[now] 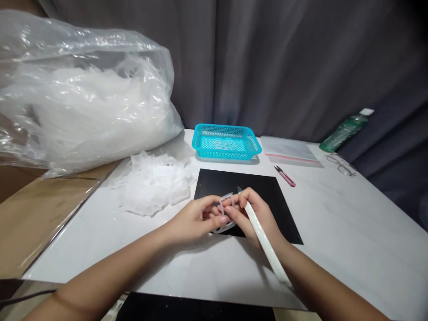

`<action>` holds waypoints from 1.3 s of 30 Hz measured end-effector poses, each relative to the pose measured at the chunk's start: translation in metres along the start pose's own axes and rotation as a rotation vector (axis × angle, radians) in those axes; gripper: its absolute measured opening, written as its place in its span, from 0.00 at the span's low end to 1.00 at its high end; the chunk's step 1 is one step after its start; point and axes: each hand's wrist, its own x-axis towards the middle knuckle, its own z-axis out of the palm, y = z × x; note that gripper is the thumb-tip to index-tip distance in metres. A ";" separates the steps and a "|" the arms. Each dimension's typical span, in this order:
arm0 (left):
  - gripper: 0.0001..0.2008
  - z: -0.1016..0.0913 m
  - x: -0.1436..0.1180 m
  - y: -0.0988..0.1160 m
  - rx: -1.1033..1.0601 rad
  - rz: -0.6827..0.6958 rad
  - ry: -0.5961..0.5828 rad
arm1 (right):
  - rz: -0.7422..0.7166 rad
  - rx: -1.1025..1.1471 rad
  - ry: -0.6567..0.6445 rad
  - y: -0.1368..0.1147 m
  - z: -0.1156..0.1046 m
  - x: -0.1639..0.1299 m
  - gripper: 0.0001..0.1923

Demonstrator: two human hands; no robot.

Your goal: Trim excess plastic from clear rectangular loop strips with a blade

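Note:
Between my two hands is a small translucent white plastic frame [222,207], with a curved rim below it. My left hand [197,217] pinches the frame from the left with thumb and fingers. My right hand [256,214] is closed round a craft knife [262,236]. The knife's long pale handle slants back over my right wrist, and its pointed blade sticks out past the index finger, close to the frame. My right thumb and a fingertip also touch the frame's right side. Both hands are above a black mat [281,205].
Left on the white table [341,249] lies a pile of translucent white pieces [157,183], beside a big clear bag [90,107] of similar pieces. A blue basket [227,154] with small pieces, a zip bag [290,149], pink snips [286,177], glasses [344,167] and a green bottle [346,131] stand beyond.

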 end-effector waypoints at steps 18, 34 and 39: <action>0.13 0.003 -0.007 0.001 -0.434 -0.034 0.236 | -0.165 -0.283 0.150 0.011 -0.008 -0.011 0.19; 0.12 0.008 -0.009 0.004 -0.325 -0.063 0.176 | -0.029 -0.056 0.040 0.011 -0.005 -0.016 0.16; 0.08 0.010 -0.008 0.005 -0.151 -0.032 0.212 | -0.047 -0.011 0.128 0.010 -0.005 -0.015 0.10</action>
